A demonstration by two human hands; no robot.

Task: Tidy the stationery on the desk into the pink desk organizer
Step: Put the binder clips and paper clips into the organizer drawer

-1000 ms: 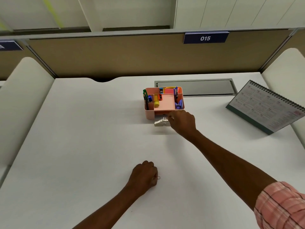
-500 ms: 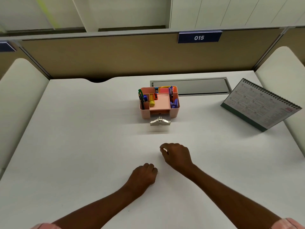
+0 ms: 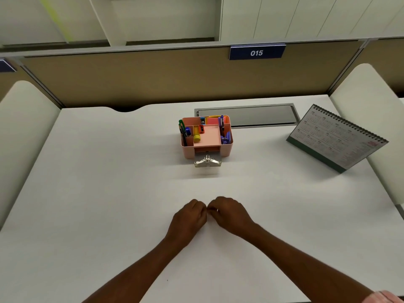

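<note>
Pink desk organizer (image 3: pixel 188 152) stands upright toward the far side of the desk (image 3: pixel 87 193), well apart from both hands and almost straight ahead of them. Pens and other stationery already fill its compartments. Its clear drawer (image 3: pixel 207 164) is pulled out toward the person, with metal clips (image 3: pixel 207 159) lying in it.

At the near middle of the desk the left hand (image 3: pixel 189 216) rests knuckles up, fingers curled in tight, fingertips touching those of the other hand. Whether it holds anything cannot be told; its palm side is hidden.

Where the two hands meet, a small pale item (image 3: pixel 216 210) shows as a glint, too small to name or to give a long axis; it may be one more clip.

The right hand (image 3: pixel 229 214) is curled too, and its fingertips appear to pinch that item.

So the loose piece sits right at the fingers, and the move to come likely turns on the drawer's open mouth lying forward and in line with the gap between the hands. Neither hand is clearly nearer to it, but the right one seems to have the item and the straighter path.

A calendar (image 3: pixel 336 138) stands tilted at far right, clear of that path.
</note>
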